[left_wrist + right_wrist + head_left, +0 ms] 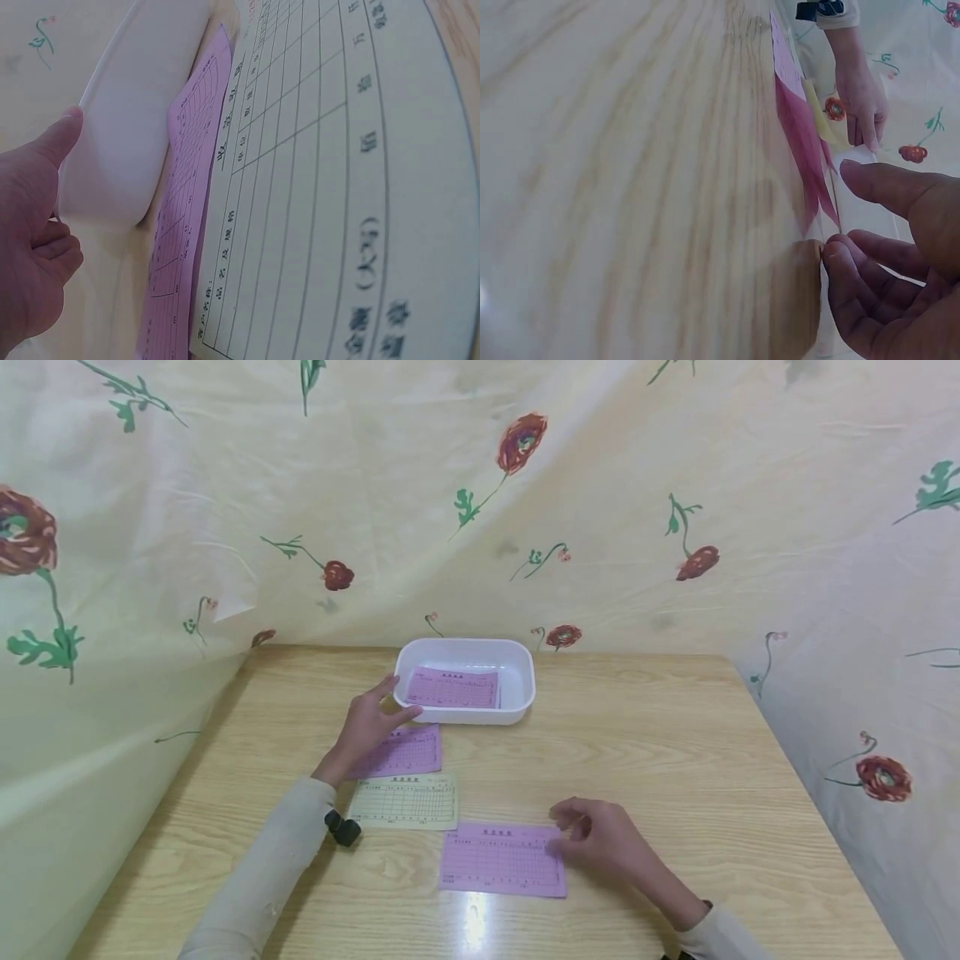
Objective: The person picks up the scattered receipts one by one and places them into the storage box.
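My left hand grips the near left corner of a white plastic tub, thumb at the front rim and fingers along its left side. Inside the tub lies a pink receipt slip. Under the left hand is a second pink slip, partly hidden, with a pale yellow-green slip just nearer. A third pink slip lies closest to me. At its right edge is my right hand; in the right wrist view its thumb stands apart from the bent fingers, whose tips are right at the paper's edge.
The slips lie on a light wood-grain table. Behind it and along both sides hangs a cream cloth with red flowers, close behind the tub. A glare spot shows on the near tabletop.
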The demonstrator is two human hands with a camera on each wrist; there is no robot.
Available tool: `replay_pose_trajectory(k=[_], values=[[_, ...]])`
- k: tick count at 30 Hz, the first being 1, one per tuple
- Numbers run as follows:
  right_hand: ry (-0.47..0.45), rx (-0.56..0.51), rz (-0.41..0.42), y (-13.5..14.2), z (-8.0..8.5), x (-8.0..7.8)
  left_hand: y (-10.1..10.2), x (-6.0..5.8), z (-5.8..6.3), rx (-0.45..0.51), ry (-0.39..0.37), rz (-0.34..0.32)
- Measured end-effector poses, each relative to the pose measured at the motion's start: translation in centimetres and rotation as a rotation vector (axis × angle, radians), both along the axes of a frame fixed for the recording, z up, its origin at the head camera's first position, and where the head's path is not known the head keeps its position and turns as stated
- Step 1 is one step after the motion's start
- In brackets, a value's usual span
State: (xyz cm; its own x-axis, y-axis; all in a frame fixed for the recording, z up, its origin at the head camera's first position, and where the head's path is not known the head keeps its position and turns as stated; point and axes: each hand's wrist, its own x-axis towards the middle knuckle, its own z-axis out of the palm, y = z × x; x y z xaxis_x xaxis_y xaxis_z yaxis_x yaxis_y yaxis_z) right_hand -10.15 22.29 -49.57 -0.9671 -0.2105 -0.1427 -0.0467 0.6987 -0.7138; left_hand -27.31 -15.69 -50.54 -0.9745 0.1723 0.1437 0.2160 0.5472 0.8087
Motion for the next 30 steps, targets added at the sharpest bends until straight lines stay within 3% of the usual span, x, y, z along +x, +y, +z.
replay_pose_trajectory(k=[12,22,30], values=[[0.029,0.047,0.048,-0.68,-0.51,0.19,0.0,0.04,-0.05,0.008,0.006,-0.009],[0.05,0.015,0.117,-0.5,-0.18,0.22,0.0,-0.04,-0.05,0.002,0.005,0.0],[0.051,0.02,0.103,0.17,0.48,0.11,0.02,0.1,0.19,-0.004,0.023,-0.017]])
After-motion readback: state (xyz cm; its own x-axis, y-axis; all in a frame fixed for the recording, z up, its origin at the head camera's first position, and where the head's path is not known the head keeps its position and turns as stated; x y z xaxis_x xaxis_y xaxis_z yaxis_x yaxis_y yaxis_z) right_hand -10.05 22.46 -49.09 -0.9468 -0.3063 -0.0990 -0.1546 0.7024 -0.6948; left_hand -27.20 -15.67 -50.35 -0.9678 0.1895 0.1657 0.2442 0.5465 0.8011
